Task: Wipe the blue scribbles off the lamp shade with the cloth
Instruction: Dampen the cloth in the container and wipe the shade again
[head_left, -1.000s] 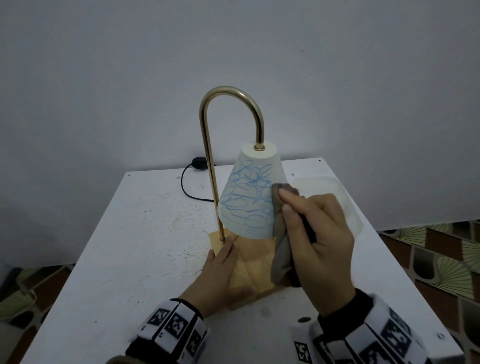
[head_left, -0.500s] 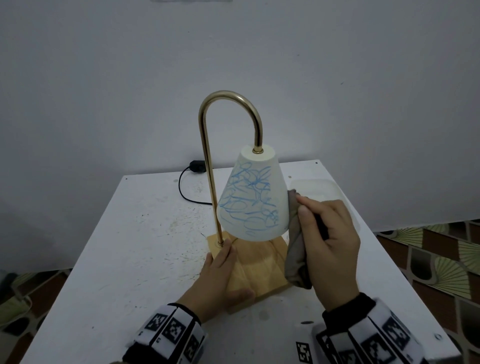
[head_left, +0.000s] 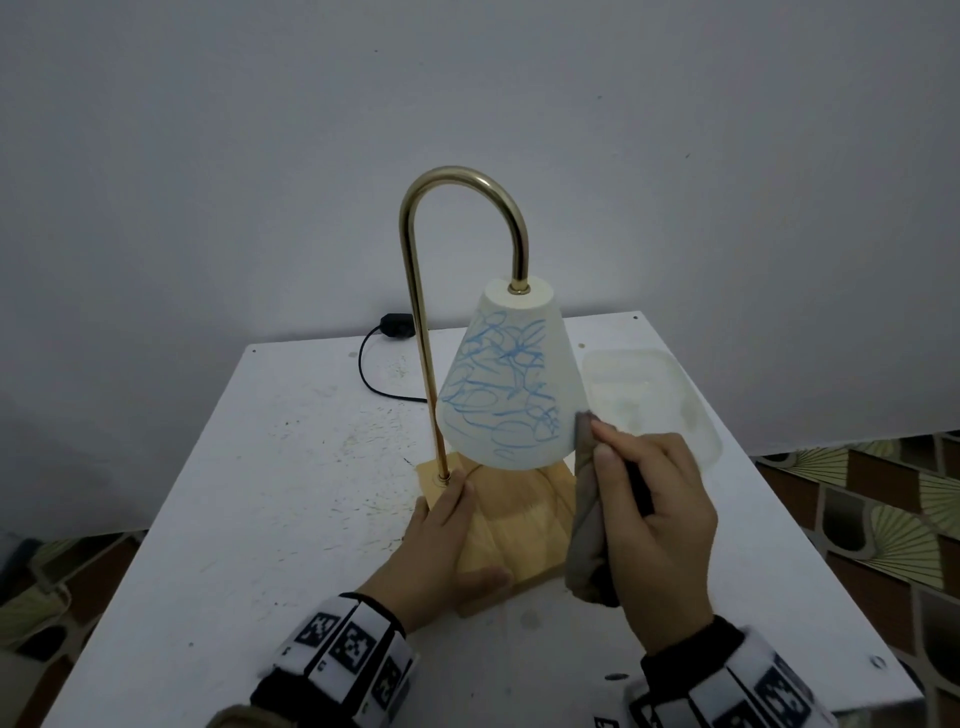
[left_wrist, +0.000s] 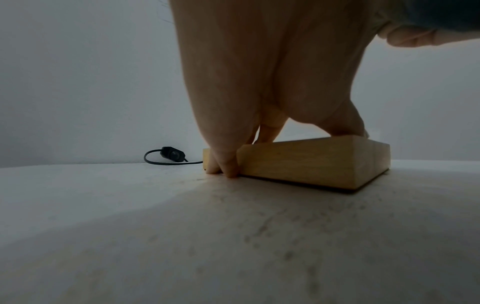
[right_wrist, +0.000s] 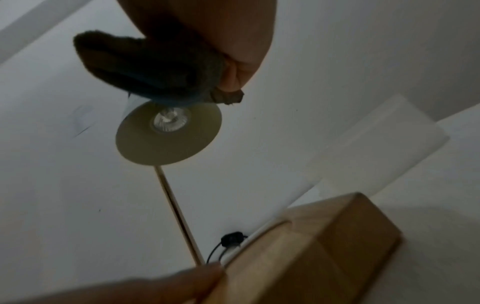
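A white cone lamp shade (head_left: 506, 384) covered in blue scribbles hangs from a curved brass arm (head_left: 462, 208) over a square wooden base (head_left: 519, 525). My right hand (head_left: 654, 514) grips a folded grey cloth (head_left: 587, 514); the cloth's top edge sits at the shade's lower right rim. In the right wrist view the cloth (right_wrist: 145, 67) lies against the shade's rim (right_wrist: 168, 133), seen from below. My left hand (head_left: 441, 551) holds the base's near left corner, thumb along the front; the left wrist view shows its fingers (left_wrist: 223, 162) down the base's side (left_wrist: 306, 162).
The lamp stands on a scuffed white table (head_left: 260, 519) against a plain wall. A black cord with an inline switch (head_left: 389, 325) lies behind the lamp. A shallow translucent tray (head_left: 654, 400) sits at the right rear. Patterned floor shows past the table's right edge.
My right hand with the cloth has slid from the shade's front face off to its lower right rim. The scribbles now show in full. The left hand stays on the base.
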